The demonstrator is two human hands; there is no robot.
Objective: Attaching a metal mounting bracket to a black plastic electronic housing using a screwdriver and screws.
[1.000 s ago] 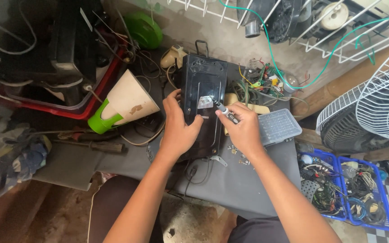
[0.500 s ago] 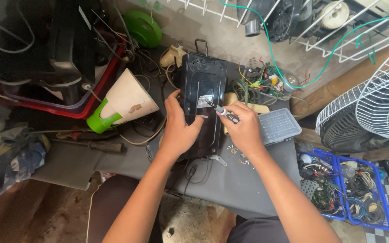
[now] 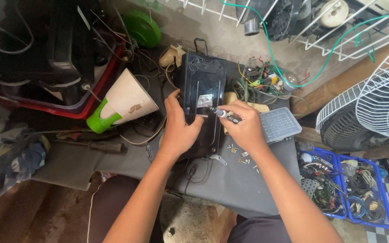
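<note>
Pretty crowded bench here. A black rectangular plastic appliance casing [image 3: 202,101] lies flat on a grey sheet-covered work surface [image 3: 248,184], with clutter on every side. To its left a cream cone-shaped lampshade with a lime green base [image 3: 121,101] lies tipped over, and behind that a red plastic tub [image 3: 64,108] is stuffed with dark gear. A tangle of coloured wires and circuit bits [image 3: 260,78] sits just behind the casing's right side, and a clear plastic bit case [image 3: 279,123] lies right beside it. A few small loose screws [image 3: 239,155] lie scattered on the sheet near the right wrist. Off to the right there are white wire fan guards [image 3: 374,108] and two blue plastic baskets of cables [image 3: 347,189].

The left hand [image 3: 178,128] is clamped on the casing's left edge, thumb on top, fingers curled around the side. The right hand [image 3: 246,126] is pinched closed around a small silver-and-black screwdriver [image 3: 221,114], whose tip points left onto the middle of the casing.
</note>
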